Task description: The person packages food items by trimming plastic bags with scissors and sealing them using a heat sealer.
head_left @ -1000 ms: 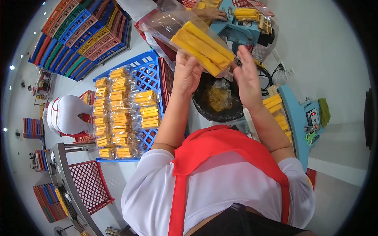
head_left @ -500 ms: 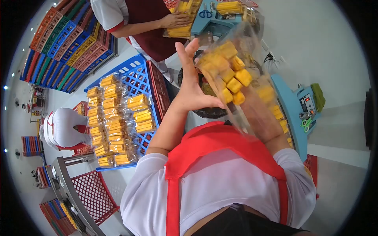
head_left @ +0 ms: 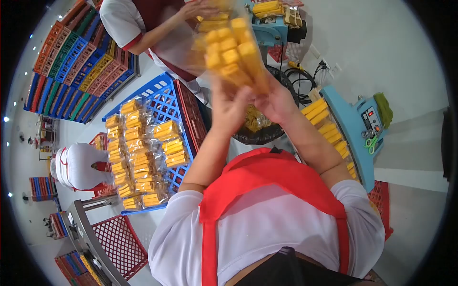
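A clear plastic bag of yellow sticks (head_left: 231, 55) is raised in front of me, its block-like stick ends facing me and its outline blurred. My left hand (head_left: 230, 109) grips the near end of the bag from the left, thumb in front and fingers partly hidden behind it. From the right, my right hand (head_left: 276, 102) closes around the same end. Below the hands is a black-lined bin (head_left: 260, 137) with crumpled clear plastic inside. Left of my arms, a blue crate (head_left: 164, 97) bears rows of similar filled bags (head_left: 143, 157).
On my right stands a light-blue sealing machine (head_left: 350, 128) with yellow sticks (head_left: 329, 128) along it and green scissors (head_left: 369, 144). Ahead, a co-worker in a maroon apron (head_left: 160, 21) handles bags by another machine (head_left: 269, 33). Cables (head_left: 305, 76) lie near the wall.
The bag has moved up and left, from my right hand's side to in front of both hands. My left hand, spread open before, now grips it. The co-worker's hand has lifted.
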